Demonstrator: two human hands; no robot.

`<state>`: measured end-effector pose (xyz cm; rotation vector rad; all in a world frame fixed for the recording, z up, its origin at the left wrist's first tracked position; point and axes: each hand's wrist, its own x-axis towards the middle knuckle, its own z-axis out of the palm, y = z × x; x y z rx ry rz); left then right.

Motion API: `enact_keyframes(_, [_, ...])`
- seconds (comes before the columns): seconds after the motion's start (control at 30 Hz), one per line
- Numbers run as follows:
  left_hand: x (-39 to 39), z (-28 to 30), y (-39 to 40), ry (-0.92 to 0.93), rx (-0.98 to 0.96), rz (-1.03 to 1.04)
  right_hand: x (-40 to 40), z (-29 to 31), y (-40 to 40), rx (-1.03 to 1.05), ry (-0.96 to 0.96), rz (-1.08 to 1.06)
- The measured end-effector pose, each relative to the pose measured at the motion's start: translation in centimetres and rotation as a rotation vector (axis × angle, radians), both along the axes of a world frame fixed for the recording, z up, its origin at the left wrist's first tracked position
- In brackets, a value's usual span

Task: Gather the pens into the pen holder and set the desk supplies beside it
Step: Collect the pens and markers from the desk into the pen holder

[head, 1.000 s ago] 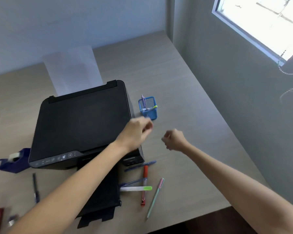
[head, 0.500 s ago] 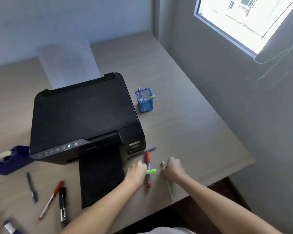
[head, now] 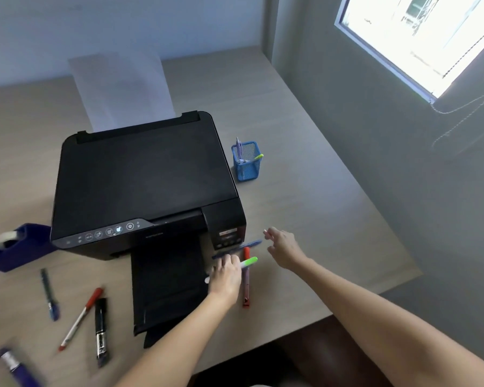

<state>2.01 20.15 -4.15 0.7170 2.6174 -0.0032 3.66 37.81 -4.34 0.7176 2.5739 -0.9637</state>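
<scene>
The blue mesh pen holder (head: 248, 166) stands right of the printer with a few pens inside. My left hand (head: 226, 276) is closed on a white pen with a green cap (head: 249, 261), just above the desk. A red pen (head: 246, 291) and a dark blue pen (head: 239, 248) lie beside that hand. My right hand (head: 285, 250) hovers to the right; a pale pink pen tip (head: 266, 232) pokes out past its fingers, the rest hidden. At the left lie a blue pen (head: 49, 296), a red pen (head: 80, 319) and a black marker (head: 101, 332).
A black printer (head: 143, 180) with paper (head: 123, 88) in its rear feed fills the desk's middle; its output tray (head: 168, 286) reaches toward me. A blue tape dispenser (head: 17, 247) sits at the far left, a blurred purple tube (head: 14, 367) at bottom left. A wall borders the desk's right edge.
Both hands dropped from near the holder to the pens by the printer's front. The left took up the green-capped pen; the pink pen is gone from the desk under the right hand.
</scene>
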Motion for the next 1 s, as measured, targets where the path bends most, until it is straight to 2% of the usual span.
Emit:
enact_keyframes(0.07, [-0.1, 0.0, 0.5, -0.022, -0.01, -0.012, -1.1, -0.4, -0.6, 0.047, -0.029, 0.073])
enact_keyframes(0.17, [-0.4, 1.0, 1.2, -0.083, 0.097, 0.037, -2.3, -1.3, -0.7, 0.078, -0.033, 0.192])
enact_keyframes(0.3, [-0.6, 3.8, 0.4, -0.227, 0.336, -0.039, -3.5, -1.7, 0.9, 0.14, -0.003, 0.311])
enact_keyframes(0.4, [-0.9, 7.1, 0.3, -0.349, 0.519, -0.019, -3.4, -1.6, 4.0, 0.197, 0.006, 0.385])
enact_keyframes(0.47, [-1.7, 9.7, 1.9, -0.363, 0.638, 0.002, -3.1, -0.9, 7.7, 0.165, 0.043, 0.403])
enact_keyframes(0.53, [-3.2, 12.1, 4.3, -0.308, 0.777, 0.031, -3.4, 0.3, 11.8, 0.122, 0.11, 0.333])
enact_keyframes(0.63, [-7.5, 14.9, 8.6, -0.325, 0.969, 0.189, -5.7, 3.3, 16.3, 0.139, 0.305, 0.139])
enact_keyframes(0.7, [-11.5, 15.8, 11.2, -0.342, 1.122, 0.376, -8.2, 5.8, 17.7, 0.188, 0.444, 0.028])
enact_keyframes(0.83, [-19.3, 14.8, 15.2, -0.346, 1.383, 0.796, -13.3, 9.4, 17.1, 0.248, 0.572, 0.025])
enact_keyframes(0.93, [-22.7, 12.9, 17.2, -0.345, 1.407, 0.991, -16.4, 10.4, 15.3, 0.264, 0.573, 0.121])
enact_keyframes(1.0, [-23.5, 11.8, 17.9, -0.309, 1.318, 1.019, -17.7, 10.4, 14.0, 0.257, 0.559, 0.147])
